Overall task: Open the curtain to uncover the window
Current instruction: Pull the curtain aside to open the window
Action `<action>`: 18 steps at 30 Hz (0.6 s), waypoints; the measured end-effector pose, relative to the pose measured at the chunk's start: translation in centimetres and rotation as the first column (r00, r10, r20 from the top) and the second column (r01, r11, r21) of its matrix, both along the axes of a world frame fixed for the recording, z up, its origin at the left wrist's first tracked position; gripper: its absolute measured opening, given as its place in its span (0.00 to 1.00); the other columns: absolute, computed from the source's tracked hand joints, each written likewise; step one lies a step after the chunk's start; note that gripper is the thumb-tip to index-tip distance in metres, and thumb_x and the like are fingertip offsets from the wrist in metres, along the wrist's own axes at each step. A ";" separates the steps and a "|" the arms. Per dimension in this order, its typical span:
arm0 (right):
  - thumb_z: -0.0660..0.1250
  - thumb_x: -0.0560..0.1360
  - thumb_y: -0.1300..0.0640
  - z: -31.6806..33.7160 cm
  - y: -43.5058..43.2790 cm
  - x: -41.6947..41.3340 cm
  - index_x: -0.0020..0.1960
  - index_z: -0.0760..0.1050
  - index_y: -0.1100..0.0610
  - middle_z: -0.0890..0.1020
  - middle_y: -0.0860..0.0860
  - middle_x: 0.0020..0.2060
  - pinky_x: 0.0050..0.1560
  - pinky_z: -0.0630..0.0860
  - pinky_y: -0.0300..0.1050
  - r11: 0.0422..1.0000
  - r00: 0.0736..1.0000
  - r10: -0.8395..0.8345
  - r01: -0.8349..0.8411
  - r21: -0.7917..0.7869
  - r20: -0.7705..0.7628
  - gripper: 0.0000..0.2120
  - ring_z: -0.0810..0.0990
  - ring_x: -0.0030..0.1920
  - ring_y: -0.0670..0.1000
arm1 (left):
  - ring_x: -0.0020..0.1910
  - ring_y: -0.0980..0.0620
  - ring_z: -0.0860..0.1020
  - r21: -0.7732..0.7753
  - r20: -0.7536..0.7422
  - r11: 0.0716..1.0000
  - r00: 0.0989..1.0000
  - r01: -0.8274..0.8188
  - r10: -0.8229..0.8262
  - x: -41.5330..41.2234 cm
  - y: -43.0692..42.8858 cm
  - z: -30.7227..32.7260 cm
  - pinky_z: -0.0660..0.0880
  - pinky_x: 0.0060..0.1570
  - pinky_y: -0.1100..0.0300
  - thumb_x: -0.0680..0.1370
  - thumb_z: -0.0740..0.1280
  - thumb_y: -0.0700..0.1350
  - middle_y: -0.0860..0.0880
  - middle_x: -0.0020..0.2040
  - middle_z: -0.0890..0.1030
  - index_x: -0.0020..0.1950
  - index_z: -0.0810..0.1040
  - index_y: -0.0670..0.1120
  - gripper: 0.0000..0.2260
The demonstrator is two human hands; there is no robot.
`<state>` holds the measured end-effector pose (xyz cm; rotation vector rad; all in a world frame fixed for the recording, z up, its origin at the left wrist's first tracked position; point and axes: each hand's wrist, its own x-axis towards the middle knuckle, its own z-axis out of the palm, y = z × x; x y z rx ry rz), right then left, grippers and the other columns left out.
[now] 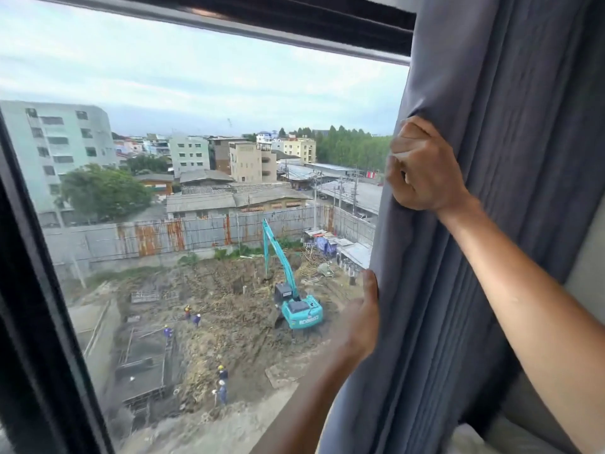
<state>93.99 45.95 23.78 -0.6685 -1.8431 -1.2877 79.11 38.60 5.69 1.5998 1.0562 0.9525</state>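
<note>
Dark frame at far left, running up and across the top. Window mostly uncovered: sky, buildings, a fenced dirt lot with a teal excavator and a few workers. Left hand low at the curtain's left edge, thumb on the near face, fingers hidden behind the fabric, gripping that edge. Right hand higher up, clenched in a fist around a bunch of the same edge. Grey-blue curtain gathered in folds at the right, covering only the window's right strip.
</note>
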 end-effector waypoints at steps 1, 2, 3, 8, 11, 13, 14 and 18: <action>0.54 0.79 0.59 0.1 0.3 0.7 0.27 0.68 0.61 0.70 0.56 0.26 0.64 0.71 0.53 1.000 1.000 -0.013 0.014 0.013 -0.018 0.22 0.72 0.34 0.59 | 0.70 0.46 0.67 0.017 0.003 1.000 1.000 0.024 -0.024 0.3 0.1 0.2 0.59 0.66 0.57 0.71 0.38 0.71 0.40 0.70 0.71 0.70 0.69 0.41 0.44; 0.54 0.79 0.59 0.0 0.5 1.6 0.27 0.68 0.61 0.69 0.56 0.26 0.64 0.70 0.53 0.999 0.999 -0.030 0.030 0.022 -0.036 0.22 0.72 0.34 0.59 | 0.70 0.49 0.67 0.028 0.014 0.999 0.999 0.045 -0.045 0.8 0.4 0.5 0.58 0.65 0.59 0.72 0.38 0.70 0.40 0.70 0.71 0.69 0.69 0.41 0.43; 0.53 0.79 0.59 -0.1 0.8 2.6 0.27 0.68 0.61 0.69 0.56 0.26 0.64 0.69 0.52 0.999 0.998 -0.048 0.049 0.023 -0.046 0.23 0.72 0.34 0.59 | 0.68 0.54 0.67 0.035 0.022 0.997 0.997 0.071 -0.072 1.5 0.7 0.6 0.57 0.63 0.61 0.73 0.39 0.69 0.42 0.69 0.72 0.69 0.70 0.42 0.41; 0.51 0.81 0.57 -1.0 0.8 6.8 0.28 0.66 0.56 0.70 0.55 0.26 0.63 0.69 0.53 0.994 0.992 -0.110 0.111 0.016 -0.062 0.22 0.72 0.35 0.58 | 0.40 0.60 0.69 0.089 -0.020 0.988 0.992 0.123 -0.122 4.8 1.2 0.2 0.62 0.49 0.59 0.74 0.40 0.69 0.54 0.42 0.74 0.34 0.63 0.59 0.21; 0.51 0.81 0.56 -1.5 0.3 8.3 0.30 0.64 0.50 0.70 0.54 0.26 0.62 0.70 0.53 0.990 0.989 -0.139 0.139 0.000 -0.055 0.21 0.71 0.36 0.57 | 0.30 0.59 0.67 0.123 -0.025 0.986 0.994 0.112 -0.109 6.1 0.9 -0.3 0.63 0.41 0.57 0.72 0.39 0.69 0.53 0.31 0.69 0.31 0.63 0.53 0.26; 0.50 0.81 0.54 -1.9 0.3 9.0 0.27 0.65 0.54 0.70 0.53 0.26 0.61 0.70 0.52 0.983 0.981 -0.181 0.180 -0.013 -0.067 0.23 0.71 0.35 0.57 | 0.33 0.53 0.71 0.122 -0.045 0.989 0.996 0.083 -0.078 6.8 0.6 -0.4 0.65 0.42 0.55 0.74 0.40 0.68 0.47 0.34 0.74 0.31 0.67 0.47 0.31; 0.50 0.81 0.54 -2.0 0.3 9.3 0.27 0.64 0.54 0.69 0.51 0.26 0.61 0.69 0.51 0.981 0.978 -0.195 0.194 -0.019 -0.075 0.24 0.71 0.35 0.57 | 0.35 0.51 0.73 0.121 -0.069 0.990 0.996 0.071 -0.063 7.0 0.5 -0.4 0.66 0.44 0.55 0.75 0.40 0.68 0.46 0.35 0.75 0.31 0.69 0.46 0.32; 0.50 0.80 0.54 -2.4 0.4 10.4 0.25 0.65 0.58 0.69 0.52 0.25 0.62 0.68 0.50 0.972 0.968 -0.236 0.236 -0.018 -0.087 0.25 0.72 0.35 0.57 | 0.36 0.50 0.70 0.118 -0.109 0.992 0.994 0.036 -0.023 8.1 0.4 -0.3 0.62 0.46 0.58 0.77 0.40 0.65 0.48 0.32 0.70 0.29 0.64 0.50 0.27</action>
